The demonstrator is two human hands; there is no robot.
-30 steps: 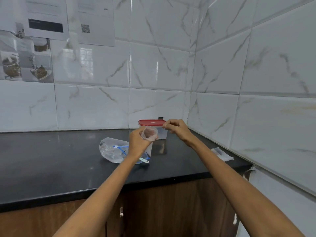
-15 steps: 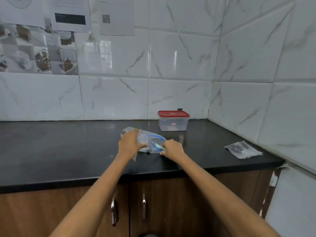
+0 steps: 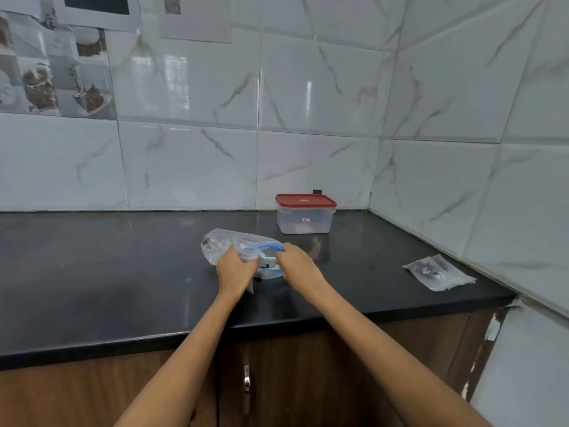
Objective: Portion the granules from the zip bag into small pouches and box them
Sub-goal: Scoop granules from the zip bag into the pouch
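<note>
A clear zip bag (image 3: 221, 243) with a blue zip rim lies on the black counter (image 3: 92, 272), mouth toward the right. My left hand (image 3: 235, 269) rests at the bag's near side, holding a small clear pouch that hangs below the fingers. My right hand (image 3: 294, 263) grips the blue rim at the bag's mouth, where a pale scoop handle shows. A clear box with a red lid (image 3: 304, 214), closed, stands behind the bag by the back wall. Filled small pouches (image 3: 437, 272) lie flat at the counter's right end.
Tiled walls meet in a corner behind the box and run along the right side. The counter's front edge is close to me, with wooden cupboard doors and a metal handle (image 3: 246, 379) below. Papers are taped on the upper left wall.
Both hands have come down from chest height, where they held the small pouch up, to the zip bag on the counter. My right hand now grips the bag's rim.
</note>
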